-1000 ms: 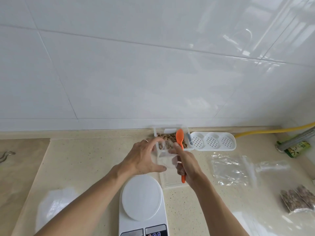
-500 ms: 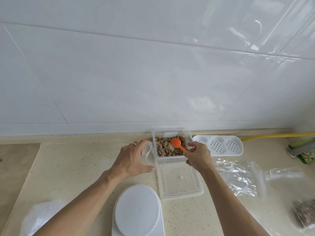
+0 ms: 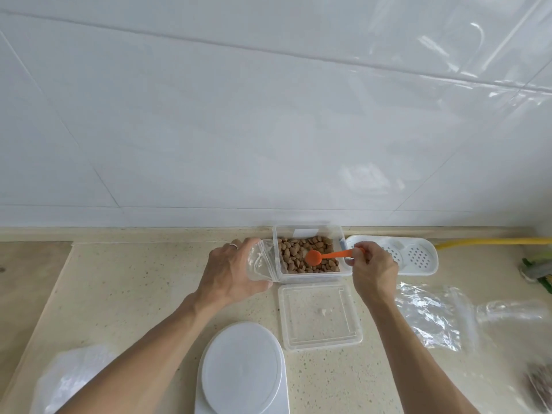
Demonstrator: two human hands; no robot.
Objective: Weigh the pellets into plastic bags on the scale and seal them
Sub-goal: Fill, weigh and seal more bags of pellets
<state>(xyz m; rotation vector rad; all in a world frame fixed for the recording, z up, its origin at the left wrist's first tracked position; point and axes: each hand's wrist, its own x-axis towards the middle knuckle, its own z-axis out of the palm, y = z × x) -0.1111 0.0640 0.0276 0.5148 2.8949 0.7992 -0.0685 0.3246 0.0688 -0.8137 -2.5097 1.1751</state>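
The left hand (image 3: 230, 276) pinches a small clear plastic bag (image 3: 263, 261) by its mouth, holding it open just at the 9 o'clock wall of the clear tub (image 3: 310, 276). The right hand (image 3: 373, 270) pinches the handle end of an orange scoop (image 3: 327, 256), whose round bowl rests among the pellets (image 3: 294, 255) in the tub. The scale (image 3: 242, 372) sits at 6 o'clock, its round white platter bare.

Likely troubles: the bag is thin, limp film held from one side only, so its mouth could sag shut as the scoop comes over, and pellets would scatter onto the tabletop (image 3: 134, 294). The pellets are small, rounded, dry brown lumps, so they would probably roll off a heaped scoop if it tilts on the way across the tub's rim. An overfull scoop may also overshoot the weight once the bag reaches the platter.

The tub is stiff, transparent and square-cornered. Its flat lid (image 3: 319, 315) lies just at its 6 o'clock side. A white perforated tray (image 3: 418, 258) sits at 3 o'clock, and crinkled loose bags (image 3: 430, 321) lie toward 4 o'clock. A filled bag (image 3: 540, 383) shows blurred at the lower right edge. The tabletop is speckled beige stone, smooth, so stray pellets would slide
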